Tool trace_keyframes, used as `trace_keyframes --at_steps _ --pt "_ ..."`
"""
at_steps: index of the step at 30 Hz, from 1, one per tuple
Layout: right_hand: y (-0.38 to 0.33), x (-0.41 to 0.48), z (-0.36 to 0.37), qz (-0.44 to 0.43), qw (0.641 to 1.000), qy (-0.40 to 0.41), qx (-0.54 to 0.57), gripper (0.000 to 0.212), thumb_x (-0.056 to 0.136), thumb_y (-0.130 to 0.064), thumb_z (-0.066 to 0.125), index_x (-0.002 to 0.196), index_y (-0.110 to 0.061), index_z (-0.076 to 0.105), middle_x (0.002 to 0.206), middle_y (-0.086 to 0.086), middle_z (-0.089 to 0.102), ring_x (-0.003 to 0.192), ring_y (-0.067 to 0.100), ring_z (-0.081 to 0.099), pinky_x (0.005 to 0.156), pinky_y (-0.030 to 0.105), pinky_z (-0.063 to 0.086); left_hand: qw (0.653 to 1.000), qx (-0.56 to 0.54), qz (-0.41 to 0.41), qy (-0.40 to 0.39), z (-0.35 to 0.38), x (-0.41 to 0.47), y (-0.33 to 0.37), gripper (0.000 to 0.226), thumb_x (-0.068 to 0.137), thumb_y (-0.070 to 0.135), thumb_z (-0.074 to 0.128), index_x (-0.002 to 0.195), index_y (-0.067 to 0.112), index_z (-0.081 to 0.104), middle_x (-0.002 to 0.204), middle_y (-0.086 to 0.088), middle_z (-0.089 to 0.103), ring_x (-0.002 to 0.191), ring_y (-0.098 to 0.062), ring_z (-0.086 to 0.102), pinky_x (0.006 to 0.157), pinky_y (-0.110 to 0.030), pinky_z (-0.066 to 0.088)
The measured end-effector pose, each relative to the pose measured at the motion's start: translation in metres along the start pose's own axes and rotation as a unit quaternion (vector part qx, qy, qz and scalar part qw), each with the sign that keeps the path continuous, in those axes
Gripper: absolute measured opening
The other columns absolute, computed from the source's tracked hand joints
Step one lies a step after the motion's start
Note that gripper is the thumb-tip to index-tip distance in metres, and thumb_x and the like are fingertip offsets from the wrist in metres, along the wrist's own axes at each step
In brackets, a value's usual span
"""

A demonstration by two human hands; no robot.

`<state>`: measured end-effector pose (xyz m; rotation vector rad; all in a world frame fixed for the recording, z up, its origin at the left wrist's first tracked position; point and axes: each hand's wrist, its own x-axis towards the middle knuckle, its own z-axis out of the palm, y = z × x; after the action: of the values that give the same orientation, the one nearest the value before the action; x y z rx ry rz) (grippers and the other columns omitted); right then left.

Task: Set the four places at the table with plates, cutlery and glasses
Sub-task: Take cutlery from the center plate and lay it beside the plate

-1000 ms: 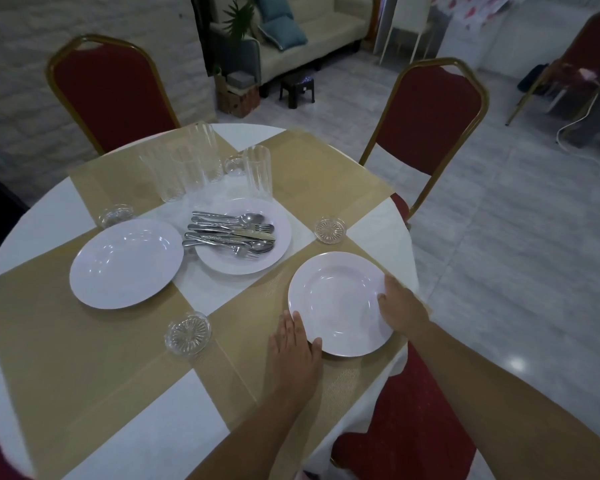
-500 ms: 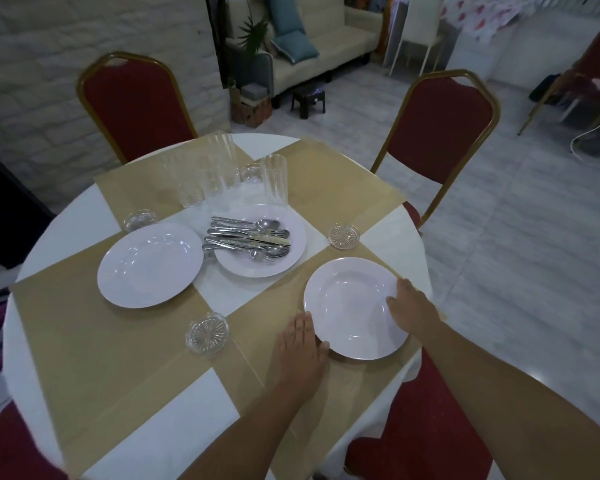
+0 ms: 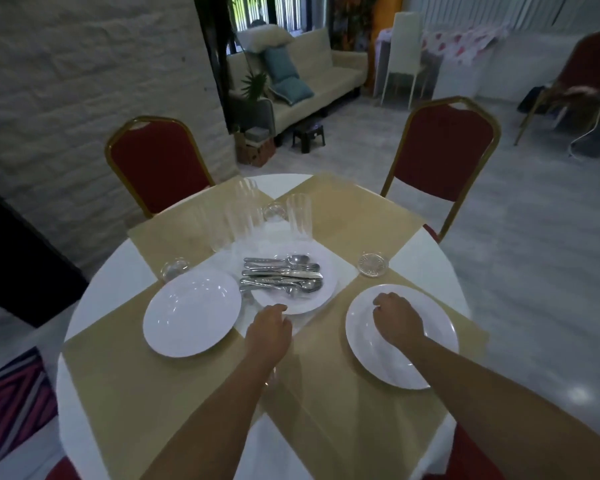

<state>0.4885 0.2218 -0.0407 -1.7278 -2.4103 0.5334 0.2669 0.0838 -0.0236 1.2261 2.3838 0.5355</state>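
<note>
Three white plates lie on the round table. The right plate is at the near right place, with my right hand above it, fingers loosely curled and holding nothing. The left plate sits at the left place. The centre plate carries a pile of cutlery. My left hand reaches to its near rim with the fingertips at the edge; whether they grip it is hidden. Several clear glasses stand behind the centre plate.
Gold placemats cross the white tablecloth. Small cut-glass coasters sit at the places, another coaster at the left. Two red chairs stand at the far side. A sofa is beyond, and the table edge is near on the right.
Both hands left the rim of the right plate. My left hand moved forward to the centre plate's near edge; my right hand moved over the right plate. The view tilted up.
</note>
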Motion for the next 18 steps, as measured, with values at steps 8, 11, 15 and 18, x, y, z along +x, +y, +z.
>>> trace_keyframes --at_steps 8,11,15,18 --pt "-0.096 -0.002 0.047 0.112 0.987 -0.029 0.108 0.022 0.091 -0.019 0.041 0.076 -0.021 0.058 0.082 -0.003 0.061 0.080 0.019 0.060 0.073 0.032 0.050 0.997 0.054 0.049 -0.024 -0.045 0.079 -0.041 0.035 0.094 0.023 0.047 0.128 0.021 0.056 0.134 -0.004 0.056 0.126 -0.025 0.048 0.101 -0.036 0.039" --pt "-0.130 0.005 0.057 0.138 0.975 -0.033 0.173 0.021 0.089 -0.016 0.045 0.084 -0.019 0.064 0.083 -0.003 0.063 0.082 0.019 0.061 0.071 0.030 0.047 0.994 0.059 0.089 -0.032 -0.056 0.110 -0.047 0.033 0.088 0.017 0.048 0.118 0.020 0.062 0.122 -0.005 0.061 0.118 -0.028 0.054 0.095 -0.038 0.046" --pt "-0.168 0.019 0.071 0.173 0.960 -0.029 0.219 0.023 0.088 -0.015 0.044 0.089 -0.014 0.067 0.091 0.002 0.068 0.089 0.023 0.064 0.080 0.033 0.051 0.989 0.060 0.125 -0.047 -0.060 0.151 -0.047 0.031 0.088 0.017 0.049 0.114 0.018 0.064 0.118 -0.005 0.062 0.118 -0.028 0.053 0.094 -0.039 0.046" --pt "-0.187 0.030 0.081 0.204 0.955 -0.030 0.215 0.028 0.091 -0.017 0.042 0.089 -0.015 0.070 0.094 0.002 0.068 0.089 0.021 0.063 0.078 0.030 0.048 0.982 0.090 0.154 -0.063 -0.057 0.178 -0.043 0.035 0.090 0.019 0.044 0.122 0.018 0.059 0.122 -0.006 0.059 0.119 -0.028 0.050 0.095 -0.039 0.042"
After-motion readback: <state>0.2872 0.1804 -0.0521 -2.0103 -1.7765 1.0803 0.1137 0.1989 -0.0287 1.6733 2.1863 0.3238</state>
